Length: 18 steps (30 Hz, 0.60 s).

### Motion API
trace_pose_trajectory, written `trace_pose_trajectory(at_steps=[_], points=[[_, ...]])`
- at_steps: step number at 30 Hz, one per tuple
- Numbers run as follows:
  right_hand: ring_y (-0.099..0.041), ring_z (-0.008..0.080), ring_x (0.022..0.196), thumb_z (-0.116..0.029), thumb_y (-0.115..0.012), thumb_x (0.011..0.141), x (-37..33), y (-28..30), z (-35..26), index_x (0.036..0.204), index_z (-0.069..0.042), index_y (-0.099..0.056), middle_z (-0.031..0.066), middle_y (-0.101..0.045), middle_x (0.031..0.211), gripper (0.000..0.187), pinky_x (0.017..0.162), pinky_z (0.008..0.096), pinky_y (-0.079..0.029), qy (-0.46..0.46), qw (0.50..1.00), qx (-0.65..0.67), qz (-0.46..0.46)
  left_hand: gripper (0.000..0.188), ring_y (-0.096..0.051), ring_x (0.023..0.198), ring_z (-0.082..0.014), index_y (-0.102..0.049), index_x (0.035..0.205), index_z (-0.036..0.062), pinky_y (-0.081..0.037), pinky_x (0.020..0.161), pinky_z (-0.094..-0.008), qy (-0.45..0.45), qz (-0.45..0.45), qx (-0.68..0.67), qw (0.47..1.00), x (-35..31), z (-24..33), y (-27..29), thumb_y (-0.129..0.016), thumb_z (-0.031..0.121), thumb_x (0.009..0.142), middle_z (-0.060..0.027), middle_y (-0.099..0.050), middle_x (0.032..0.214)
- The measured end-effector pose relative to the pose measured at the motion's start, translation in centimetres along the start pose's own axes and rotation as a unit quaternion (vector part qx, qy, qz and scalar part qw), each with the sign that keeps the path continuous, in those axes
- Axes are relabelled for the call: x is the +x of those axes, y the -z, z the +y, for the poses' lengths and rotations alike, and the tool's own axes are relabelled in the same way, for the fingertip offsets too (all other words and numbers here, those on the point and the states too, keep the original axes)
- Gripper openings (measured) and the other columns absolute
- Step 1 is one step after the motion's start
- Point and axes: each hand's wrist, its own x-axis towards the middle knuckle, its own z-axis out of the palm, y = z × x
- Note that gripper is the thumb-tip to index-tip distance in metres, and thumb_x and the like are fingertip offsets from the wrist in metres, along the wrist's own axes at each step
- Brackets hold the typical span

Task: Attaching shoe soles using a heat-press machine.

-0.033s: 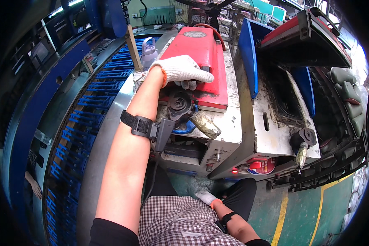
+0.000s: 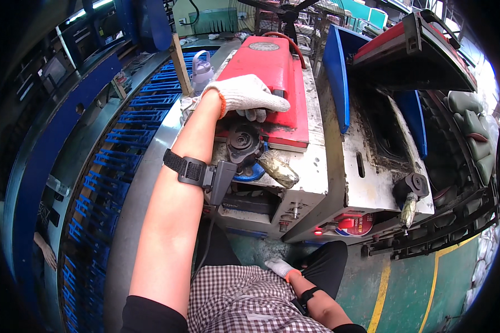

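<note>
My left hand (image 2: pixel 245 94), in a white knit glove with an orange cuff, lies at the front of a red machine lid (image 2: pixel 264 64). Its fingers are curled round a dark handle (image 2: pixel 280 93), mostly hidden under the glove. Just below the hand is a round black knob (image 2: pixel 243 141), and beside that a lever wrapped in yellowish film (image 2: pixel 279 169). The lid sits lowered on a white, stained machine body (image 2: pixel 303 191). Low between my legs, my gloved right hand (image 2: pixel 279 267) hangs with its fingers stretched out, holding nothing that I can see.
On the right stands a second machine with its red lid (image 2: pixel 416 53) raised between blue side plates (image 2: pixel 339 77). Grey-green padded pieces (image 2: pixel 472 122) lie beyond it. A blue slatted conveyor (image 2: pixel 116 139) runs along the left. Past it, another person's hand (image 2: pixel 45 252) shows. A lilac bottle (image 2: pixel 201 72) stands behind my left hand.
</note>
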Motion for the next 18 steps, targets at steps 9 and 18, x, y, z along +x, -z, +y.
trace_pose_trajectory(at_steps=[9,18], points=[[-0.054,0.0351,0.141,-0.046,-0.058,0.105,0.0,0.0,0.0,0.145,0.001,-0.061,0.0196,-0.060,0.151,0.061,0.118,0.0380,-0.039,-0.011,1.000,0.007,-0.003,0.050,-0.066,0.063,-0.0101,-0.078,0.087,0.0068,-0.053,0.060,-0.0250,-0.001,0.006,0.013,1.000,0.0,-0.1,-0.1,-0.080,0.057,0.088,-0.0040,-0.075,0.074],[-0.051,0.0368,0.144,-0.048,-0.058,0.104,0.9,0.0,1.0,0.147,0.002,-0.058,0.0210,-0.057,0.154,0.066,0.119,0.0391,-0.038,-0.013,1.000,-0.010,-0.015,0.059,-0.067,0.061,-0.0115,-0.078,0.088,0.0065,-0.052,0.058,-0.0254,0.014,0.033,-0.017,0.999,-0.6,0.8,-0.4,-0.066,0.064,0.096,-0.0046,-0.075,0.074]])
